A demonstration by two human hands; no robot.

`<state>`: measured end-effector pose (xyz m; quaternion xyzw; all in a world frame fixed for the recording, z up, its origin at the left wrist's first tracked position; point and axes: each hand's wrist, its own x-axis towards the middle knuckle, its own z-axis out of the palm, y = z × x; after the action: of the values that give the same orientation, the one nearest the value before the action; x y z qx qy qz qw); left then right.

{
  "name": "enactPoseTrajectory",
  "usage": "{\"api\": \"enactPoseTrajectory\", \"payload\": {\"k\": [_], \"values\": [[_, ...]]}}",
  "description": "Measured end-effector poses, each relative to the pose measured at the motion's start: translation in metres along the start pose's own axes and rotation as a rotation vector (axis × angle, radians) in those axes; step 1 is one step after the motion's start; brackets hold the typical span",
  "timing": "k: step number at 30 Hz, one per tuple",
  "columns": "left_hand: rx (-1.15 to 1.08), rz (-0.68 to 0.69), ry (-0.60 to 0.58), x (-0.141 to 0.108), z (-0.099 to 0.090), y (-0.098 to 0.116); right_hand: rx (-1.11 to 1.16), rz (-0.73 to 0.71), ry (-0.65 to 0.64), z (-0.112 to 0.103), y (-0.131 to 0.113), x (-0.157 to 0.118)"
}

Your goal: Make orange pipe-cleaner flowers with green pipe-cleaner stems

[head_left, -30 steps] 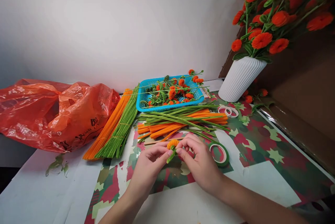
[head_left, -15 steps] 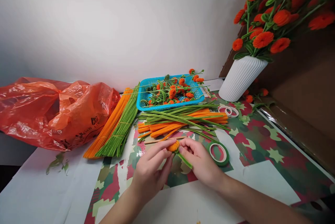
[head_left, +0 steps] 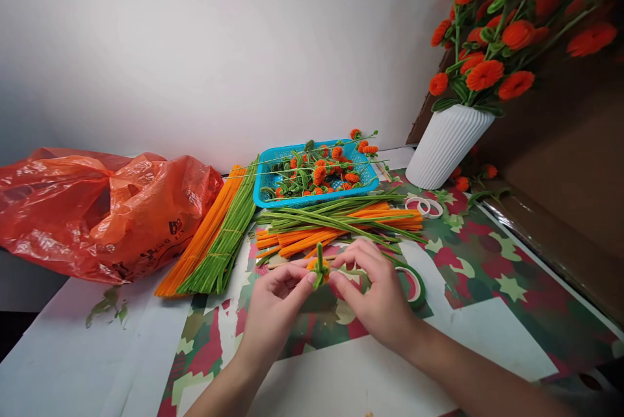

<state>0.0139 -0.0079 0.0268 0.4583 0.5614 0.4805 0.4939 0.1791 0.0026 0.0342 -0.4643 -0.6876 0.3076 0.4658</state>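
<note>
A small orange fuzzy flower (head_left: 325,268) with green strips on its upper side hangs over the patterned sheet, one green end pointing up. My left hand (head_left: 279,303) pinches its left edge between thumb and fingers. On the flower's right side, my right hand (head_left: 377,293) has its thumb and index fingertip at the edge, the fingers curled. Behind my hands lie loose green and orange fuzzy stems (head_left: 312,241). A roll of green tape (head_left: 418,300) is partly hidden by my right hand.
A blue basket (head_left: 259,186) of orange flowers stands at the back. Left are a red plastic bag (head_left: 141,215) and bundled orange (head_left: 195,245) and green stems (head_left: 221,251). Right are white tape rings (head_left: 433,208) and a white vase (head_left: 446,147) of orange flowers.
The flower has been turned, so its green strips now point up instead of down to the right. My right hand's fingers have shifted from the green strip to the flower's right edge.
</note>
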Motion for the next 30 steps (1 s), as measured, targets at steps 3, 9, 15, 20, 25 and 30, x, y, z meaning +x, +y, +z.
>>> {"api": "enactPoseTrajectory", "payload": {"k": [3, 9, 15, 20, 25, 30], "values": [[-0.045, -0.050, 0.013, 0.000, -0.001, -0.001, -0.173, -0.242, 0.035, 0.000, -0.001, -0.003], [-0.135, -0.117, -0.027, -0.006, 0.003, 0.001, -0.206, -0.165, 0.025, 0.008, 0.003, -0.008], [-0.138, -0.109, -0.045, -0.006, 0.005, 0.003, -0.143, -0.134, -0.114, 0.003, 0.002, -0.001], [-0.155, -0.093, -0.058, -0.006, 0.005, 0.005, -0.116, -0.180, -0.122, 0.002, 0.000, 0.000], [-0.192, -0.133, -0.096, -0.006, 0.005, 0.007, -0.075, -0.233, -0.153, -0.002, 0.002, 0.002], [-0.198, -0.136, -0.130, -0.005, 0.003, 0.006, -0.067, -0.258, -0.232, -0.009, 0.001, 0.009]]}}
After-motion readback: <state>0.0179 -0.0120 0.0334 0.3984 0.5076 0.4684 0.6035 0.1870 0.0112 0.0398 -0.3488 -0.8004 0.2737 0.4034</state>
